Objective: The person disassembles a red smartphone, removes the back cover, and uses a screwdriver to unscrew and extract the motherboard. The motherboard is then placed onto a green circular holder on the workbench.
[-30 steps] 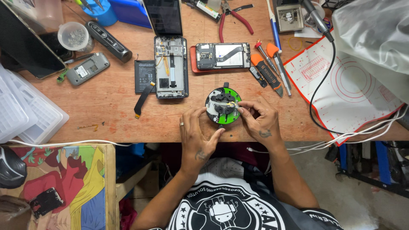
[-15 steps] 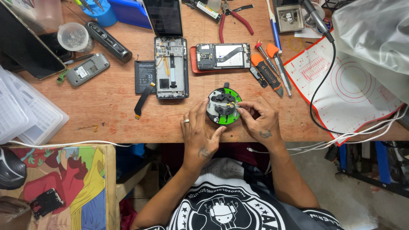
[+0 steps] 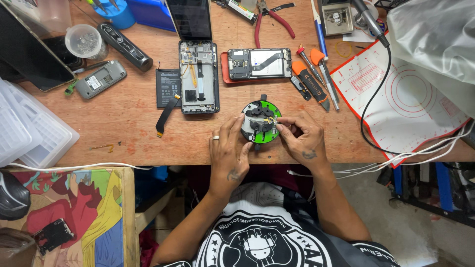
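Head view: my left hand (image 3: 228, 148) rests fingers spread against the left rim of the round green-and-black clamp fixture (image 3: 261, 122) near the front edge of the wooden bench (image 3: 128, 128). My right hand (image 3: 299, 136) pinches at a tiny part on its top. Fixture looks rigid and light; hold it by the rim, since the small part seems fragile. Clear cup (image 3: 85, 42) upper left holds small bits, too small to tell. Clear plastic trays (image 3: 24, 131) left, contents unclear.

Black shirt with white round emblem, ring on left hand (image 3: 228, 154), perhaps small wrist tattoos.
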